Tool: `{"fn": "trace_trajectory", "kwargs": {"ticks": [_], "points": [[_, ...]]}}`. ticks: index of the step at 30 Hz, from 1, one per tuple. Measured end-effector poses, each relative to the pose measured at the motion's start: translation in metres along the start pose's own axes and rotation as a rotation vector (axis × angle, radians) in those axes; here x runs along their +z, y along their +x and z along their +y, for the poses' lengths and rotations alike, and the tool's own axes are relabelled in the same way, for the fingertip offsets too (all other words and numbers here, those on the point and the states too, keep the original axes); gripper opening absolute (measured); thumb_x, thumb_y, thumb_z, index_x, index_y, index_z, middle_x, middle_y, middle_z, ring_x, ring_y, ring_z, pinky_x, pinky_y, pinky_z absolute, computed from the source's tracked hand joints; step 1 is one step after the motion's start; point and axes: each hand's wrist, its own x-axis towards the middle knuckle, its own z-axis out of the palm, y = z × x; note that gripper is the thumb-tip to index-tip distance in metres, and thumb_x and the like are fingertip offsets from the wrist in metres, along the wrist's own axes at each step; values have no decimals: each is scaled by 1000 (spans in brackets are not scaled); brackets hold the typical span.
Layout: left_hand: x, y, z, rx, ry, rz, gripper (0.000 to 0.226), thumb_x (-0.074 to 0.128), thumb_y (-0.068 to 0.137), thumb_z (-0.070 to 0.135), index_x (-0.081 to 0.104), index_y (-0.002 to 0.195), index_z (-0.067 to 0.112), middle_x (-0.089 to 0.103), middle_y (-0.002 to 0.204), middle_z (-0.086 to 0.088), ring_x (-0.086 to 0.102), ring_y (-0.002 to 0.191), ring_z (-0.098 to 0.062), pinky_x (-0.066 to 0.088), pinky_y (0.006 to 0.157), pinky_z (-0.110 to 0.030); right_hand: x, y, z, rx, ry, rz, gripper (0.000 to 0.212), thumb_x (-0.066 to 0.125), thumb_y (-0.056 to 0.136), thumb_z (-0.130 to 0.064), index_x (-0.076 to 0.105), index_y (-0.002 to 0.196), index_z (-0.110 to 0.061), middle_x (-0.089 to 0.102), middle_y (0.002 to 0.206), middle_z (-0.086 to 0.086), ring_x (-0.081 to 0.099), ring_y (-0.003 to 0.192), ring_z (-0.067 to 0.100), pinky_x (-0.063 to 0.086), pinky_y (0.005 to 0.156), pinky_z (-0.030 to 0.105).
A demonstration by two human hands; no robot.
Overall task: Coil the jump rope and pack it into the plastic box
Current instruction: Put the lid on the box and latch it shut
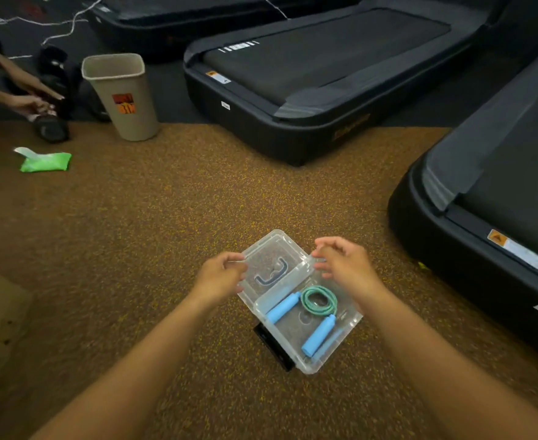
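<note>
My left hand (221, 274) and right hand (345, 262) pinch the clear lid (274, 265) at nine and three o'clock, ready to close the plastic box (340, 341) over the coiled jump rope (318, 301).

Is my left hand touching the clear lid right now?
Touching. The head view shows the left hand with its fingers closed on the near-left edge of the clear lid, with no gap visible.
</note>
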Motion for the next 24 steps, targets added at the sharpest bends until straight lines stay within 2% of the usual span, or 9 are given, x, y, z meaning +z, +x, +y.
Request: {"fn": "trace_trajectory", "kwargs": {"ticks": [2, 4, 6, 9, 14, 16, 18, 22, 24], "points": [[1, 5, -4, -28, 11, 30, 11, 64, 96, 15, 64, 96, 27, 68, 102, -5, 66, 92, -21, 60, 91, -47, 7, 9, 1, -56, -156, -33, 18, 57, 102, -13, 70, 116, -15, 76, 112, 12, 74, 93, 26, 57, 93, 44], [2, 12, -9, -45, 24, 58, 10, 67, 92, 19, 63, 94, 29, 69, 99, -1, 67, 89, -21, 60, 90, -51, 16, 21, 6, -122, -291, -62, 19, 60, 100, -13, 71, 115, -15, 75, 109, 12, 73, 99, 33, 57, 92, 48], [2, 22, -19, -58, 45, 83, 12, 69, 87, 26, 64, 97, 29, 70, 98, 3, 68, 87, -18, 60, 90, -51, 25, 36, 13, -180, -435, -85, 20, 62, 99, -18, 73, 116, -16, 75, 108, 7, 72, 101, 29, 57, 92, 47], [4, 38, -37, -94, 80, 115, 18, 67, 91, 26, 61, 108, 26, 69, 100, 2, 65, 83, -17, 60, 88, -46, 41, 62, 21, -252, -617, -117, 25, 62, 99, -23, 72, 121, -18, 76, 115, 2, 70, 105, 22, 57, 98, 48], [5, 64, -71, -149, 209, 193, 34, 67, 91, 34, 52, 120, 26, 69, 101, -1, 71, 94, -29, 60, 86, -48, 66, 111, 32, -327, -844, -136, 31, 59, 99, -24, 70, 128, -17, 76, 123, 6, 69, 115, 27, 53, 103, 39], [5, 72, -83, -169, 222, 206, 50, 67, 93, 31, 47, 138, 22, 67, 95, 0, 71, 93, -28, 59, 88, -47, 73, 133, 36, -317, -932, -151, 34, 59, 98, -25, 68, 130, -16, 74, 126, 11, 67, 118, 33, 54, 103, 43], [6, 82, -95, -202, 231, 225, 59, 66, 95, 30, 40, 146, 19, 64, 91, 1, 71, 91, -27, 59, 86, -44, 80, 155, 42, -294, -1024, -175, 38, 59, 97, -27, 66, 133, -18, 73, 128, 14, 67, 118, 37, 55, 102, 48], [9, 101, -112, -265, 249, 253, 59, 65, 96, 30, 39, 147, 22, 66, 116, -6, 69, 92, -25, 57, 81, -38, 88, 189, 52, -216, -1179, -230, 43, 60, 95, -29, 63, 135, -14, 69, 129, 19, 65, 117, 39, 56, 100, 48], [12, 110, -117, -268, 259, 255, 58, 66, 95, 29, 40, 146, 22, 66, 115, -6, 68, 86, -21, 58, 72, -36, 90, 201, 56, -165, -1222, -256, 47, 63, 95, -34, 62, 135, -10, 67, 131, 20, 63, 120, 40, 55, 101, 47]]}}
